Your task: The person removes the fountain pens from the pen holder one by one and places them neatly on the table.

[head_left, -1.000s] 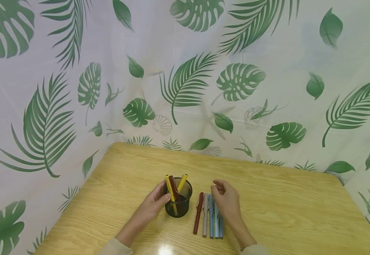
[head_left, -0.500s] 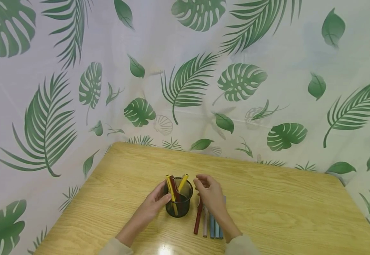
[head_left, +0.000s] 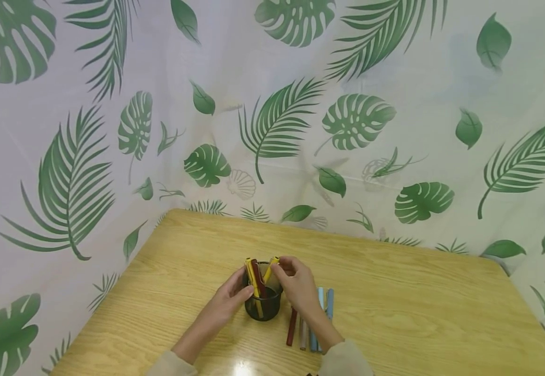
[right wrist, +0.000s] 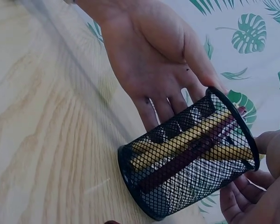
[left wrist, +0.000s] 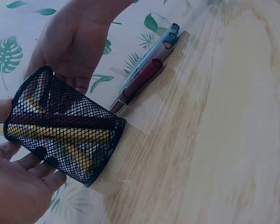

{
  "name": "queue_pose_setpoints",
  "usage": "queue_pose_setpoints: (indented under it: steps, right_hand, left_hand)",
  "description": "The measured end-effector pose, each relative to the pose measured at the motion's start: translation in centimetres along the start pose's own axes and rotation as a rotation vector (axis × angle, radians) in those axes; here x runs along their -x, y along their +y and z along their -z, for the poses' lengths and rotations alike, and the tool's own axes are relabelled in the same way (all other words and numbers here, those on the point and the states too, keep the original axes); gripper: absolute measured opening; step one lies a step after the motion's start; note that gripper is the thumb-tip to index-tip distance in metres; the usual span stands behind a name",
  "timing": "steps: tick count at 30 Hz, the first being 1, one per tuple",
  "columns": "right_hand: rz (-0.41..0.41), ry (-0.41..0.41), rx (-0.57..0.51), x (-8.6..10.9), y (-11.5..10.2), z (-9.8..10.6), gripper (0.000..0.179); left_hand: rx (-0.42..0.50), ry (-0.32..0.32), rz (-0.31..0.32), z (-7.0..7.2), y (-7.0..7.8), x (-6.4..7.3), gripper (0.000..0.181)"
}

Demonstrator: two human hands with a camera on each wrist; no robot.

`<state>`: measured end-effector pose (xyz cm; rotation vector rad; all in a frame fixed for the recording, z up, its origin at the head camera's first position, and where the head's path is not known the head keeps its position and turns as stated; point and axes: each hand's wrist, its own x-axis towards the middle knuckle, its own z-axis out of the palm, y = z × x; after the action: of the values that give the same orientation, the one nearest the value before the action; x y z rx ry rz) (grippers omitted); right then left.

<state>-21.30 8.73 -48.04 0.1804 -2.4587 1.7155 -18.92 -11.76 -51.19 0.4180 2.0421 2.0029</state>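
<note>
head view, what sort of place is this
Probably an indoor desk corner: a wood-grain table backed by a leaf-print wall covering, with a mesh pen cup and loose pens.

Upright black mesh cup (head_left: 263, 310) with yellow and dark-red pens (head_left: 257, 272) inside

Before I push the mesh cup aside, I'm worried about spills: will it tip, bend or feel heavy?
The cup is probably light for its size, its walls being thin open mesh. It should stay fairly stiff: the round rim shows no bend. It may tip if pushed near the top, since pens lean and stick out above.
</note>
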Motion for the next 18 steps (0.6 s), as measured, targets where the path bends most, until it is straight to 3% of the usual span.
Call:
queue_pose_setpoints:
  steps: [13, 18]
  right_hand:
    - [0.028, -0.03, -0.033, -0.31, -0.17, -0.77, 0.025]
    - [-0.004, -0.004, -0.082, 0.11, -0.08, -0.64, 0.027]
  left_hand:
    - [0.003, -0.007, -0.002, -0.01, 0.21, 0.15, 0.068]
    - [0.01, -0.005, 0.003, -0.03, 0.2, 0.17, 0.068]
